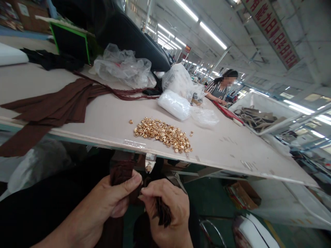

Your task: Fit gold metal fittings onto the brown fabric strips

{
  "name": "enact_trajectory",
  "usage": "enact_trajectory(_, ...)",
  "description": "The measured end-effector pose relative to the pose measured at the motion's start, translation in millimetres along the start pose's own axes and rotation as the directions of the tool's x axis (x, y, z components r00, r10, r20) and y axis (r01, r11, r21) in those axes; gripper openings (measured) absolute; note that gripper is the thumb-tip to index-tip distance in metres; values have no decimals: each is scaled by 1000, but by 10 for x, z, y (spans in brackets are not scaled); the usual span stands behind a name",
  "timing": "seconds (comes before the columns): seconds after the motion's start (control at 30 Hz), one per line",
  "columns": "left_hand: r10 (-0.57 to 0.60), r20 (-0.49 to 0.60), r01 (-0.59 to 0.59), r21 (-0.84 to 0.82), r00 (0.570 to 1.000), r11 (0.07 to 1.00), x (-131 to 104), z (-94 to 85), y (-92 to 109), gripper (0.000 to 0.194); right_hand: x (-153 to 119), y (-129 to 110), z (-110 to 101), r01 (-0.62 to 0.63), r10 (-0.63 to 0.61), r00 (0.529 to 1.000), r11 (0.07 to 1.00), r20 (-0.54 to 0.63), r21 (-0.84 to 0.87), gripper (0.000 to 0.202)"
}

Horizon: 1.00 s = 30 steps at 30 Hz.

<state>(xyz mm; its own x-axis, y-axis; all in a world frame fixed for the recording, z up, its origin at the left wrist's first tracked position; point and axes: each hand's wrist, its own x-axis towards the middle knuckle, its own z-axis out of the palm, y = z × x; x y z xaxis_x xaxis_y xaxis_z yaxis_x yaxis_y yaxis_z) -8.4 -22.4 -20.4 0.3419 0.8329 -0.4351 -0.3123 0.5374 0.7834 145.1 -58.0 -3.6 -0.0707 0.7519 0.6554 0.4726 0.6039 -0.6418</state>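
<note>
Below the table's front edge, my left hand (113, 196) is closed around dark brown fabric strips (121, 172), its thumb pressed along them. Close beside it on the right, my right hand (168, 206) grips a bunch of dark brown strips (163, 213), with thumb and forefinger pinched near my left thumb. Whether anything small sits in that pinch I cannot make out. Just above my hands, a whitish fitting (150, 162) juts from the table edge. On the tabletop beyond it lies a heap of small gold-coloured metal pieces (162, 134).
More brown strips (59, 103) fan out over the left of the table (111, 120), some hanging past its edge. Clear plastic bags (124, 67) lie behind. A white bin (274, 106) holding straps stands at the right, near a person (219, 90). A cardboard box (244, 194) is below.
</note>
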Motion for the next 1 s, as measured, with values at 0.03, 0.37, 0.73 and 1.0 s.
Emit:
enact_trajectory(0.03,-9,0,9,-23,1000,1000,1,8,-8,51,1,-5,11,-47,47,998,999,-40,9,21)
enact_trajectory(0.37,-60,47,69,-217,997,974,0,8,-39,37,54,-13,101,-684,745,654,510,129,522,31)
enact_trajectory(0.73,-48,44,53,-144,998,988,58,61,88,29,118,62,102,-675,809,503,149,304,723,37)
enact_trajectory(1.0,-67,100,79,-116,993,990,109,22,82,28,157,67,115,-699,794,516,173,322,694,34)
